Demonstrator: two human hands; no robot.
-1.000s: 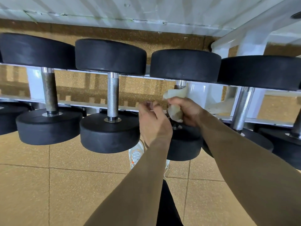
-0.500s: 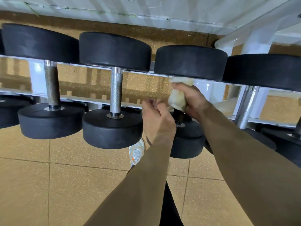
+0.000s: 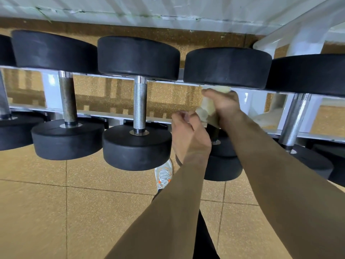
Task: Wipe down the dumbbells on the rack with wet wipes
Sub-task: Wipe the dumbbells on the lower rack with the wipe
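Note:
Several black dumbbells lie across a white rack (image 3: 248, 101). My right hand (image 3: 222, 103) grips a pale wet wipe (image 3: 206, 113) wrapped round the handle of the third dumbbell (image 3: 227, 66), high up just under its far head. Most of that handle is hidden by the hand and wipe. My left hand (image 3: 188, 135) hovers just left of the handle with fingers curled, holding nothing I can see. A dumbbell with a bright knurled handle (image 3: 140, 105) sits to the left, and one with a darker handle (image 3: 67, 100) beyond it.
Another dumbbell with a chrome handle (image 3: 295, 118) lies to the right. A white rack upright (image 3: 302, 34) rises at the top right. Tan tiled floor (image 3: 56, 212) spreads below, with my grey and orange shoe (image 3: 164, 176) under the rack's front edge.
My right hand has slid the wipe up the handle from near its middle to just under the far head. The left hand stayed beside the handle.

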